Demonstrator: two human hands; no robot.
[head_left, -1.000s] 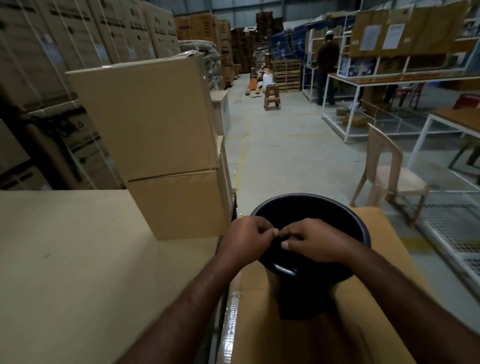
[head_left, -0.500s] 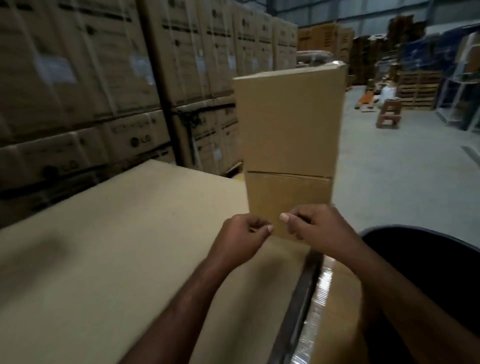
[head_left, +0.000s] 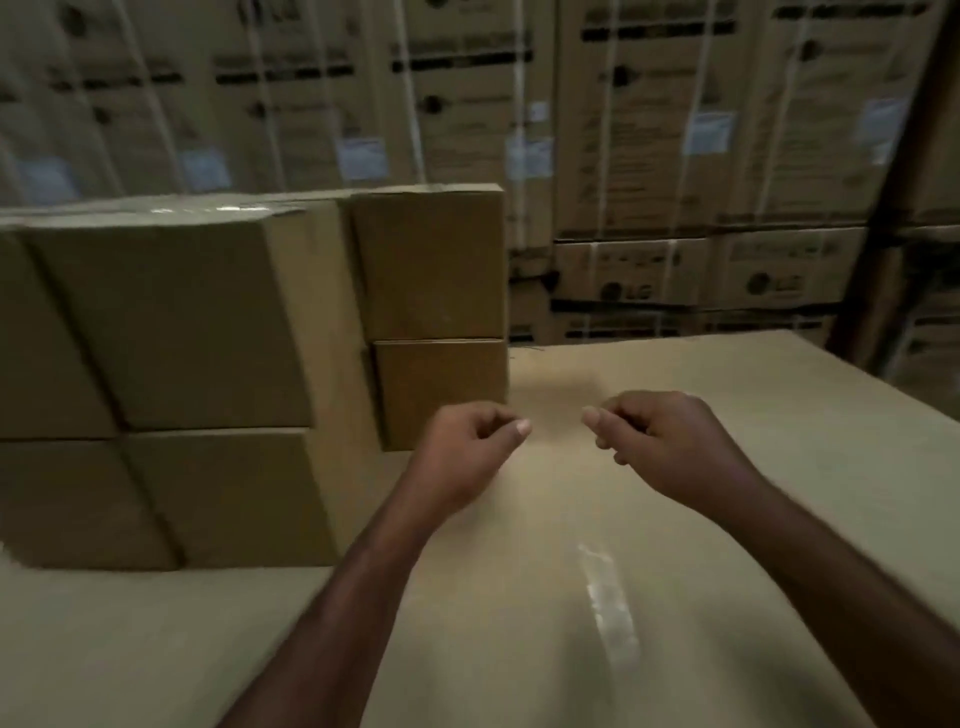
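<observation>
The left hand (head_left: 467, 447) and the right hand (head_left: 670, 441) are held side by side over a wide carton top (head_left: 779, 467), a little apart from each other, with the bare forearms running in from the bottom edge. On each hand the fingers are curled into the palm. The left thumb (head_left: 519, 427) is laid along the forefinger and points right. The right thumb (head_left: 592, 415) is laid the same way and points left, so the two thumb tips face each other across the gap. Nothing is seen in either hand or between the two. Whether the hands touch the carton top cannot be told, as the view is blurred.

The carton top is spread beneath and beyond both hands, and a shiny tape strip (head_left: 610, 608) is stuck on it nearer the camera, between the forearms.

Two small boxes are stacked on the carton top just behind the left hand: a lower box (head_left: 441, 384) and an upper box (head_left: 431, 265), with their right edges in line. To their left, and touching them, larger boxes (head_left: 182, 322) are stacked two high.

A wall of printed cartons (head_left: 649, 130) is seen behind, bound with pale straps and marked with pale labels (head_left: 361, 158). A dark post (head_left: 893, 182) is seen leaning across it at the right.
</observation>
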